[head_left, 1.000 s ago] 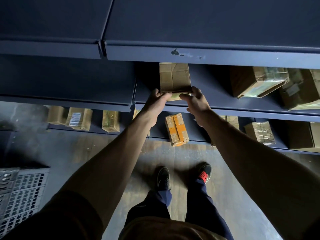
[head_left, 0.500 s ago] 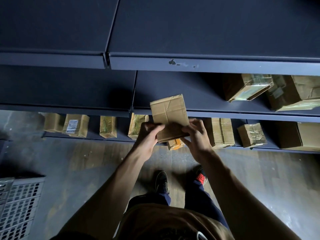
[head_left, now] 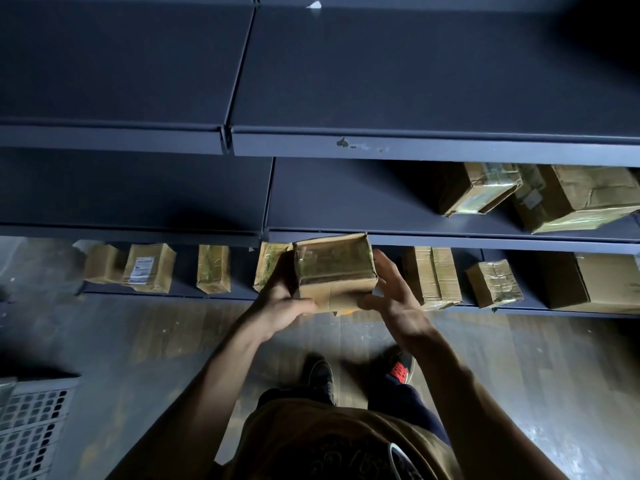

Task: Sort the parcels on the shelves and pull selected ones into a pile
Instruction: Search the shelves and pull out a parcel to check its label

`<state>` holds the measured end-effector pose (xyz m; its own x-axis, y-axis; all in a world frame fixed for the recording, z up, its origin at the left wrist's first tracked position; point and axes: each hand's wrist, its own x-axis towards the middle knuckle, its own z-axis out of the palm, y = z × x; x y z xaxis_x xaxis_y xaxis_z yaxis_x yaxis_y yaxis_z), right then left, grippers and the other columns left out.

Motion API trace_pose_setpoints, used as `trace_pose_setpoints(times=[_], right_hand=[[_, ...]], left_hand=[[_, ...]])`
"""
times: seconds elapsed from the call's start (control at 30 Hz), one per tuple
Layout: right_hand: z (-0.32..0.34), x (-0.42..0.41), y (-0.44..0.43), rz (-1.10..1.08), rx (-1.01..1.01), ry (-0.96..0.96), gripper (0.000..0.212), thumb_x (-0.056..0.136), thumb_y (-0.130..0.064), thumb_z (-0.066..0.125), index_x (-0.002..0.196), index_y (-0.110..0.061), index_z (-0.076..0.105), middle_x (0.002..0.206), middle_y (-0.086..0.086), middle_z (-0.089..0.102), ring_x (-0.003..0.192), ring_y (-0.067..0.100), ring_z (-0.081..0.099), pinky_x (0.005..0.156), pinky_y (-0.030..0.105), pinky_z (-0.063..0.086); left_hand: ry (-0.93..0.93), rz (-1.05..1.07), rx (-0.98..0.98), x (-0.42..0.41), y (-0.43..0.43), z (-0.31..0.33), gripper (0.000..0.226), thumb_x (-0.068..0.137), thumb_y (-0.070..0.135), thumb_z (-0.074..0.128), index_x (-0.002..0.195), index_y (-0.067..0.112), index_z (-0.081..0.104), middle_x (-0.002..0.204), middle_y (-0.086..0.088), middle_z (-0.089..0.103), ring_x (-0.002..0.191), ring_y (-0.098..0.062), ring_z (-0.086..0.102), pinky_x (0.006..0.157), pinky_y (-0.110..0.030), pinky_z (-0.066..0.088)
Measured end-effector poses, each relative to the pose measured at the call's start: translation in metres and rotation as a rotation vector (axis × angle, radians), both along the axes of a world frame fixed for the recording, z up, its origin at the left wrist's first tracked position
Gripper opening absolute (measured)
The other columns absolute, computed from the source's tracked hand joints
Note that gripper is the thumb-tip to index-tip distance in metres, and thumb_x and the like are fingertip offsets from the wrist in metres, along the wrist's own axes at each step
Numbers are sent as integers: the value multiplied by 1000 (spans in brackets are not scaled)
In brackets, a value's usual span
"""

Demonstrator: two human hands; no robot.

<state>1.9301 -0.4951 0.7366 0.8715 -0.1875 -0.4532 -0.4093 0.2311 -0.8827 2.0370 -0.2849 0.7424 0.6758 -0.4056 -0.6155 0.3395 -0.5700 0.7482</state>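
Note:
A brown cardboard parcel (head_left: 334, 271) with glossy tape over its top is held in the air in front of the lower shelf's edge (head_left: 450, 241). My left hand (head_left: 280, 306) grips its left side, thumb along the near bottom edge and fingers hidden behind it. My right hand (head_left: 394, 299) rests against its right side with fingers spread and fairly straight, thumb touching the bottom corner. On the lowest shelf stand several more taped parcels, one with a white label (head_left: 149, 268), a narrow one (head_left: 213, 268) and a ribbed one (head_left: 431, 277).
Two larger parcels (head_left: 478, 188) (head_left: 581, 195) sit at the right of the middle shelf (head_left: 346, 202). The top shelf (head_left: 381, 81) is bare. A grey perforated crate (head_left: 31, 431) stands on the floor at lower left. My shoes (head_left: 320, 375) are on the wooden floor below.
The parcel came off the middle shelf, down and toward me, and has turned so its taped face is up. My right hand's fingers have loosened and spread.

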Motion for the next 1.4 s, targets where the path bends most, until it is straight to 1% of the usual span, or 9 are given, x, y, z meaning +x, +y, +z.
trace_pose_setpoints(times=[0.3,0.43,0.53,0.67,0.83,1.0,1.17,1.23,1.4], right_hand=[[13,13,17,-96,15,-100,115,76,-12,79,163,-37,9,156,1,46,140,15,51,88,26,59],[21,33,22,-213,46,-88,136,70,-32,88,162,-36,-11,158,4,47,143,20,50,119,50,42],[36,41,11,-269,85,-63,131,75,-52,81,162,-40,-16,159,1,46,144,22,49,121,61,33],[38,46,-8,-156,118,44,102,77,-92,54,161,-44,23,162,1,45,141,32,53,109,74,40],[39,46,-4,-98,98,180,70,99,-78,32,126,-26,70,119,6,76,110,27,73,91,52,60],[40,45,-1,73,112,229,79,97,-82,33,122,-20,74,124,15,74,114,37,72,97,62,56],[47,42,6,187,62,363,89,98,-81,19,101,-4,64,79,13,62,57,16,56,54,25,47],[45,44,11,220,40,389,83,102,-75,19,102,-5,63,73,13,58,53,15,50,50,24,41],[52,45,12,279,36,400,77,106,-68,20,91,-8,67,63,9,61,51,14,45,46,22,38]], left_hand=[[-247,168,-129,0,-26,19,94,70,14,95,142,37,40,126,17,57,118,-3,58,91,-12,46],[-224,126,-209,-4,-45,38,98,72,21,95,147,33,34,121,9,58,113,3,63,83,-5,46],[-279,-29,-199,0,-37,56,102,78,30,89,160,31,28,141,16,45,131,0,42,108,-17,32],[-262,-104,-211,10,-31,73,67,94,52,68,153,34,43,115,26,59,90,11,59,96,-27,46],[-329,-45,-197,14,-32,71,62,77,83,54,127,48,62,125,26,67,124,0,58,113,-42,44],[-251,-18,-218,13,-37,67,58,79,67,60,129,41,50,113,45,53,98,34,46,84,-8,39],[-18,302,-326,22,-52,70,44,92,54,65,87,11,56,86,-7,55,58,12,60,69,-14,47],[60,371,-389,31,-58,73,64,87,65,67,99,2,61,96,-20,65,82,-14,73,84,-33,60],[190,575,-326,43,-67,78,51,104,56,47,82,13,62,67,-4,69,72,-24,62,67,-34,50]])
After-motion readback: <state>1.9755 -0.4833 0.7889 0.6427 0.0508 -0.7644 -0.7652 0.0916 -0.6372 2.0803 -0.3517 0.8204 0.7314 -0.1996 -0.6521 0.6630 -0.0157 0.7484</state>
